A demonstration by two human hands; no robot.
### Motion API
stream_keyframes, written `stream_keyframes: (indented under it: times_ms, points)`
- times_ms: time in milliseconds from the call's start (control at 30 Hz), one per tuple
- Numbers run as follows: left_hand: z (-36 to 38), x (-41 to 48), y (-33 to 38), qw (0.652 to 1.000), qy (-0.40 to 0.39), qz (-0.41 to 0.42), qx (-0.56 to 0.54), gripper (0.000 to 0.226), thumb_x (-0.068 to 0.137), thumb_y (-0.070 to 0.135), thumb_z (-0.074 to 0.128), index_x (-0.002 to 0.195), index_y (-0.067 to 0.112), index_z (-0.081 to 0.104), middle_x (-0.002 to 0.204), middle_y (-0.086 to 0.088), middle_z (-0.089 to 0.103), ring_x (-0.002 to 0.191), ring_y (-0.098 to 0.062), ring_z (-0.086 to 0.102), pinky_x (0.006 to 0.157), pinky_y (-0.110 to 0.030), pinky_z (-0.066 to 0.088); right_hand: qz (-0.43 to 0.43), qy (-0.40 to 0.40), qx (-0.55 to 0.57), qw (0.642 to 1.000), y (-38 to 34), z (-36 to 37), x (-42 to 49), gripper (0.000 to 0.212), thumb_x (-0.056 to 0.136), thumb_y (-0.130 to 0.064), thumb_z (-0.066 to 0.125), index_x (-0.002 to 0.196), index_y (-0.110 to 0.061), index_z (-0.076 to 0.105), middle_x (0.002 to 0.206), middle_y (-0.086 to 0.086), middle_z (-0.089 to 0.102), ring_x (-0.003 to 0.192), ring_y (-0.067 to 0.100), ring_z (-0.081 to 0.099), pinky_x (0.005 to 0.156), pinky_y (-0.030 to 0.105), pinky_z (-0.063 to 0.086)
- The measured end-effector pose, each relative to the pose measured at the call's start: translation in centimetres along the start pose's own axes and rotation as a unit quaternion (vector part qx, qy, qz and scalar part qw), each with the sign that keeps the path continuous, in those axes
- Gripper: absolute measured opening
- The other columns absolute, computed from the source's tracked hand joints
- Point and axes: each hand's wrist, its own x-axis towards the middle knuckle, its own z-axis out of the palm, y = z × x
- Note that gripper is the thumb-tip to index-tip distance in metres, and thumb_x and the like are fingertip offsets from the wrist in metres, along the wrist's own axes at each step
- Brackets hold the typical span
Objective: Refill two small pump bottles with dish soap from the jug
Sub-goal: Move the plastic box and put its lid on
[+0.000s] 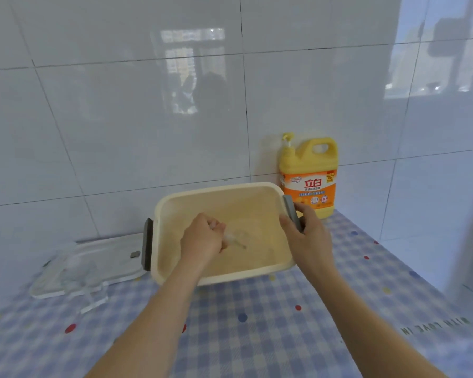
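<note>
Barely started, I'd say: my left hand (202,237) is curled round a blurry clear thing (236,239) inside the tub (216,188) mid-frame. My right hand (310,238) grips its handle (289,205). The jug (311,186) stands unopened, right of centre.

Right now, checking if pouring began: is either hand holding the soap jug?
No, the jug stands by the wall; the right hand grips a grey handle of the tub and the left hand holds something clear inside it.
</note>
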Motion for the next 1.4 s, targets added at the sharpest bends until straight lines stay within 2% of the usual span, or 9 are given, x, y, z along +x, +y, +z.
stream_keyframes:
  times_ms: [133,233,400,567,667,800,1000,1233,1400]
  points:
    - [0.1,0.5,0.0,0.998,-0.057,-0.038,-0.010,0.014,0.098,0.020,0.051,0.085,0.017,0.047,0.085,-0.009,0.067,0.077,-0.032,0.074,0.081,-0.046,0.059,0.068,0.004,0.055,0.996,0.1,-0.1,0.8,0.019,0.088,-0.033,0.058,0.105,-0.029,0.050,0.086,-0.014,0.058,0.086,0.015,0.060,0.082,0.046,0.054]
    - [-0.6,0.6,0.0,0.988,-0.102,-0.040,0.110,0.012,0.101,0.024,0.043,0.092,0.016,0.048,0.088,-0.007,0.070,0.078,-0.026,0.074,0.077,-0.039,0.059,0.066,0.016,0.013,0.998,-0.3,0.0,1.1,0.017,0.085,-0.035,0.055,0.097,-0.024,0.051,0.082,-0.009,0.058,0.079,0.014,0.058,0.075,0.039,0.053]
    - [-1.6,0.6,-0.7,0.894,-0.198,-0.041,0.399,0.031,0.088,0.003,0.044,0.113,0.012,0.059,0.111,-0.009,0.067,0.095,-0.027,0.068,0.092,-0.046,0.053,0.074,0.025,-0.003,0.997,-0.6,0.3,1.1,0.014,0.086,-0.035,0.051,0.092,-0.022,0.050,0.081,-0.006,0.057,0.078,0.016,0.057,0.073,0.039,0.050]
    - [-1.2,0.4,-0.9,0.848,-0.203,0.010,0.489,0.036,0.091,0.007,0.042,0.124,0.014,0.056,0.122,-0.006,0.060,0.108,-0.024,0.059,0.095,-0.038,0.050,0.068,0.024,-0.034,0.997,-0.7,0.7,0.8,0.015,0.091,-0.034,0.045,0.093,-0.019,0.047,0.078,-0.003,0.055,0.076,0.017,0.054,0.065,0.033,0.039]
    - [-1.3,0.3,-0.6,0.828,-0.179,0.036,0.530,0.032,0.092,0.009,0.044,0.121,0.014,0.057,0.117,-0.006,0.062,0.104,-0.024,0.060,0.083,-0.033,0.049,0.061,0.025,-0.033,0.997,-0.8,0.6,0.8,0.014,0.091,-0.032,0.045,0.087,-0.018,0.046,0.076,-0.002,0.053,0.072,0.016,0.050,0.061,0.030,0.035]
    - [-2.4,-0.3,0.8,0.866,-0.082,0.110,0.481,0.023,0.093,0.018,0.050,0.114,0.017,0.059,0.110,-0.001,0.064,0.092,-0.021,0.060,0.071,-0.031,0.046,0.046,0.025,-0.040,0.998,-0.9,1.0,1.2,0.015,0.090,-0.031,0.045,0.085,-0.018,0.049,0.075,-0.003,0.053,0.075,0.018,0.052,0.065,0.034,0.039]
    - [-6.8,-1.1,2.2,0.931,0.091,0.197,0.293,0.019,0.090,0.031,0.056,0.109,0.029,0.061,0.114,0.013,0.063,0.099,-0.014,0.061,0.076,-0.027,0.037,0.045,0.011,-0.087,0.995,-0.9,1.4,2.8,0.026,0.095,-0.032,0.044,0.084,-0.011,0.054,0.079,0.004,0.057,0.079,0.026,0.052,0.065,0.034,0.034]
    - [-14.7,0.2,-3.3,0.939,0.136,0.110,0.296,0.027,0.090,0.029,0.059,0.117,0.025,0.060,0.124,0.001,0.057,0.110,-0.019,0.054,0.081,-0.031,0.042,0.026,0.001,-0.138,0.990,-1.7,2.7,3.6,0.034,0.100,-0.038,0.039,0.093,-0.011,0.057,0.082,0.007,0.057,0.077,0.027,0.050,0.065,0.033,0.033]
    - [-18.2,0.8,-7.0,0.912,0.029,-0.059,0.405,0.054,0.085,0.036,0.066,0.134,0.023,0.046,0.135,-0.008,0.044,0.118,-0.028,0.049,0.093,-0.036,0.044,0.008,-0.001,-0.137,0.990,-2.3,4.0,3.2,0.036,0.101,-0.036,0.039,0.093,-0.007,0.057,0.084,0.012,0.059,0.077,0.029,0.050,0.065,0.035,0.036]
